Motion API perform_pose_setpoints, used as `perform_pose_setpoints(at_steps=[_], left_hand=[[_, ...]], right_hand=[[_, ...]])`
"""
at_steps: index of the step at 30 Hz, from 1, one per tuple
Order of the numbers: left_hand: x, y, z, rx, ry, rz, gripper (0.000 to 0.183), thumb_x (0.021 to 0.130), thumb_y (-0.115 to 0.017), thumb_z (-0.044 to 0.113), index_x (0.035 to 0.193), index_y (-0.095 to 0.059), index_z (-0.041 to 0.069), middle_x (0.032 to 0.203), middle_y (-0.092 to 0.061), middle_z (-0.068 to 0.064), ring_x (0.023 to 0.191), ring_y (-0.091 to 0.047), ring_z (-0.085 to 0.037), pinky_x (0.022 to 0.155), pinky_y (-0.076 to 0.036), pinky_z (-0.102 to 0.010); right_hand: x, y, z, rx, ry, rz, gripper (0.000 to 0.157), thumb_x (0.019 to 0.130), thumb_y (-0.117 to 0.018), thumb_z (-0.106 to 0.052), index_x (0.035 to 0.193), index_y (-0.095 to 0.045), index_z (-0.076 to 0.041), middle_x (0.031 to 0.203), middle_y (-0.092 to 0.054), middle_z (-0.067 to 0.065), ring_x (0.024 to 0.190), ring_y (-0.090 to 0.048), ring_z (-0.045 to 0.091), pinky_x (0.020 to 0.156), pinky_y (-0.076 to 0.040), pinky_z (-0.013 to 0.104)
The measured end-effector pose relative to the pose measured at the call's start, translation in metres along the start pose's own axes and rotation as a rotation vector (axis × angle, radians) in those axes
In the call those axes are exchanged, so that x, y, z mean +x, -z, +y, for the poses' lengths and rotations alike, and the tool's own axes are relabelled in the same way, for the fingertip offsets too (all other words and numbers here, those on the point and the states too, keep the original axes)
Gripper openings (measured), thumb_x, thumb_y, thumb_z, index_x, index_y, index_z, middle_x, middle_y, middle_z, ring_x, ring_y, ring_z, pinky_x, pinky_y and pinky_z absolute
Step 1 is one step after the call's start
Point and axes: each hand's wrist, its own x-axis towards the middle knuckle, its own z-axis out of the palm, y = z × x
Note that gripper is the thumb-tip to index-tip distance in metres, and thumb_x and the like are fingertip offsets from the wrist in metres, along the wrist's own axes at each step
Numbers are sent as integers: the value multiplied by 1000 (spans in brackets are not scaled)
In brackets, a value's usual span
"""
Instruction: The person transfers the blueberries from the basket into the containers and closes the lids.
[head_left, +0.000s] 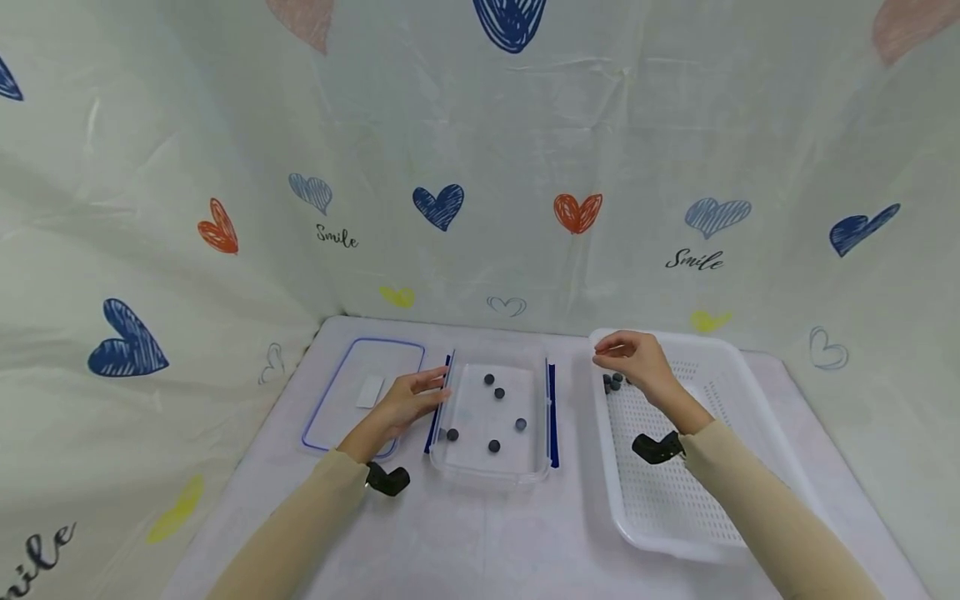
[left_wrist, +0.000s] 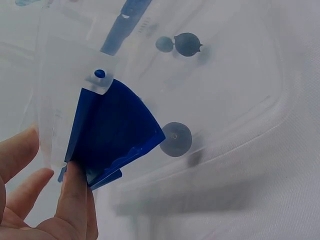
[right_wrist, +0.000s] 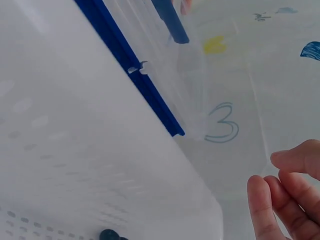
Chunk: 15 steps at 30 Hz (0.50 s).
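A: Big stuff 1st?
B: Backdrop sheet [head_left: 495, 125] w/ hearts, then table [head_left: 450, 542] in front, pale cloth on it.
A: On it?
B: White basket [head_left: 660, 500] w/ slots, R side. Clear box [head_left: 468, 408] mid-table, just L of it, no lid on. Blue-rimmed lid [head_left: 390, 354] lies flat, L of box.
A: Hands? L 1st.
B: L hand [head_left: 401, 404] is at box's L side, fingers part bent, a bit apart, touching the blue flap [left_wrist: 115, 130] there. Can't tell if they grip it or just rest vs. it.
A: R?
B: R hand [head_left: 636, 360] is above basket's far L corner. Fingers loosely bent, thumb close to the tips; nothing visible b/w them.
A: Smallest?
B: Dark balls, approx. fingertip size. Five balls [head_left: 494, 447] sit spread out in box, apart from each other; one's right by the L wall. A few more balls [head_left: 616, 379] bunch up in basket's far L corner, below R hand.
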Motion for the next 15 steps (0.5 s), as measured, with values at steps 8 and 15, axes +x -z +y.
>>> perform_pose_setpoints(at_steps=[8, 15], left_hand=[[0, 0, -1, -4, -2, -2, 57, 95, -71, 14, 147, -50, 8, 150, -44, -23, 137, -42, -36, 110, -38, -48], [1, 0, -2, 6, -1, 7, 57, 94, -71, 15, 147, -50, 9, 149, -45, -22, 136, -44, -35, 110, -39, -47]], right_hand=[[-1, 8, 17, 16, -73, 32, 27, 87, -76, -5, 107, -68, 11, 104, -69, 21, 83, -63, 10, 65, -49, 27], [-1, 11, 27, 25, -103, 50, 27, 87, -77, -5, 106, -68, 12, 96, -71, 13, 78, -63, 5, 66, -47, 28]])
